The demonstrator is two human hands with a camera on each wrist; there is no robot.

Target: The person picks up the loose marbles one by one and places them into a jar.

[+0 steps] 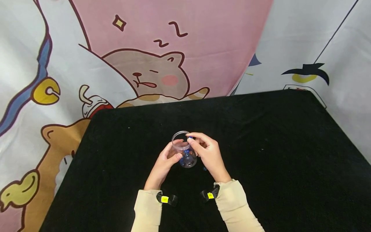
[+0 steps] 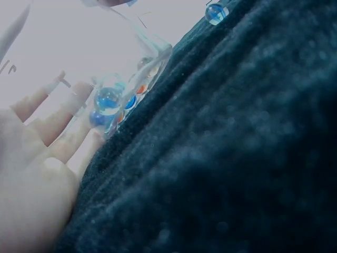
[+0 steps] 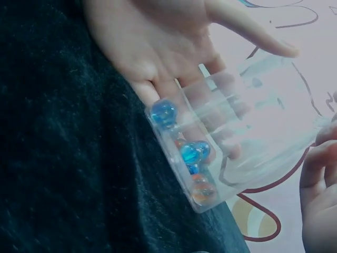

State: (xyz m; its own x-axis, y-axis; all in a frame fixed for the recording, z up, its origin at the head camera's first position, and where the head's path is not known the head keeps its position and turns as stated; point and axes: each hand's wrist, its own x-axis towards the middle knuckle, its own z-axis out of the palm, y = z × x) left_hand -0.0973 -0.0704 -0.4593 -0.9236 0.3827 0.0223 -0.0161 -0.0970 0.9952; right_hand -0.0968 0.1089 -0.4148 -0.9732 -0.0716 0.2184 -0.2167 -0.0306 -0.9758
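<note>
My left hand (image 1: 164,162) holds a clear plastic jar (image 1: 181,147), thumb on the near side and fingers around its far side. Blue and orange glass marbles (image 3: 192,153) lie at the bottom of the jar, which is tilted in the right wrist view. At the jar's open mouth my right hand (image 1: 209,151) pinches a blue marble (image 1: 190,137) between thumb and forefinger. In the left wrist view, the left fingers (image 2: 63,124) lie along the jar's wall beside the marbles.
One loose blue marble (image 1: 204,168) rests on the black cloth-covered table (image 1: 275,167), just below the right hand. A cartoon-printed curtain (image 1: 226,42) hangs behind the table and down its sides.
</note>
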